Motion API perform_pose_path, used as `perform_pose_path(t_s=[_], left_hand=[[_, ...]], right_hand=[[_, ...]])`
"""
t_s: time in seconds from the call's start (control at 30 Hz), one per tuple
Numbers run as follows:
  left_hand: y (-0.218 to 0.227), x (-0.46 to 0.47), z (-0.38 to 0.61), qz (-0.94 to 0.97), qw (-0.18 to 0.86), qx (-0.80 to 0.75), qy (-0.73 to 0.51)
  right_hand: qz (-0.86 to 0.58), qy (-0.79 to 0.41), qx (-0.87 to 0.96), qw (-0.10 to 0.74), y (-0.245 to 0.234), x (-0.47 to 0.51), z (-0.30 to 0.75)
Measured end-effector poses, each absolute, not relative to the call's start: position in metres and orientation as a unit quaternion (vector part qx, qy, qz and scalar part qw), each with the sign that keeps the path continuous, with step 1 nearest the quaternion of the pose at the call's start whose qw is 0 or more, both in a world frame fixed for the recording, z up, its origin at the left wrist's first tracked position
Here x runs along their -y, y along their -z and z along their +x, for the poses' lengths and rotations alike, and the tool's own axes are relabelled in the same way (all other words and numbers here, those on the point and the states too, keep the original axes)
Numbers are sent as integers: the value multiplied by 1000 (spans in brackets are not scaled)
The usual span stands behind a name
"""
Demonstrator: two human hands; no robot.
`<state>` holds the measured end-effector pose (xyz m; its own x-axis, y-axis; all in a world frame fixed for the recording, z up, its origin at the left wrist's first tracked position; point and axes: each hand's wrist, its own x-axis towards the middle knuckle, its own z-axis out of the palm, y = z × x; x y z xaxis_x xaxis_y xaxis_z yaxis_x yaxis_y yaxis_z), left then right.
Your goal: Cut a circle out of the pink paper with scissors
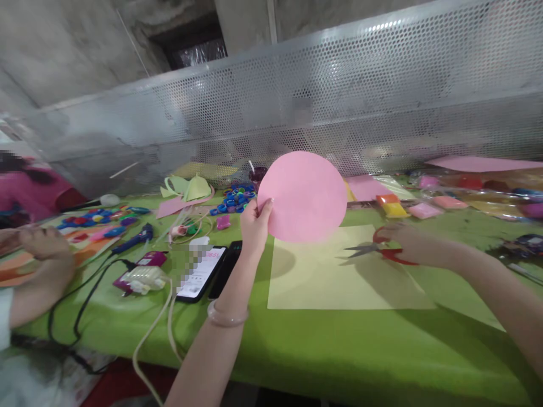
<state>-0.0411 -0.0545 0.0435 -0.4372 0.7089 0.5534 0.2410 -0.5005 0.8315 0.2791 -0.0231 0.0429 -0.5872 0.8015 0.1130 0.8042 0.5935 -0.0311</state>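
Pinched at its left edge by my left hand (257,226), a round pink paper disc (303,195) is held up above the table. My right hand (401,240) grips a pair of scissors (396,255) by the red handles, with the blades slightly apart and pointing left. Beneath both lies a pale yellow paper sheet (322,282), flat on the green tablecloth (331,345). The scissor blades are over the sheet, apart from the pink disc.
Left of my forearm are a lit phone (201,274), a power strip (144,277) with cables and a blue glue gun (133,238). Bottle caps (237,198) and clay packets (390,206) lie farther back. Another person's hand (48,249) rests at far left. A perforated metal panel (360,96) stands behind.
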Motion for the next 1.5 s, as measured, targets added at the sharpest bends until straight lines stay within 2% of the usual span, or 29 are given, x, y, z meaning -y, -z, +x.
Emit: perform_pose_path(t_s=[0.23, 0.8, 1.5], left_hand=[[-50, 62, -35, 522, 153, -492, -680], [-48, 61, -37, 542, 142, -490, -668], [-47, 59, -40, 543, 119, -492, -669]], right_hand=[[-483, 13, 874, 58, -58, 29, 273], [-440, -3, 896, 50, -42, 23, 279], [-440, -46, 895, 47, -49, 38, 262]])
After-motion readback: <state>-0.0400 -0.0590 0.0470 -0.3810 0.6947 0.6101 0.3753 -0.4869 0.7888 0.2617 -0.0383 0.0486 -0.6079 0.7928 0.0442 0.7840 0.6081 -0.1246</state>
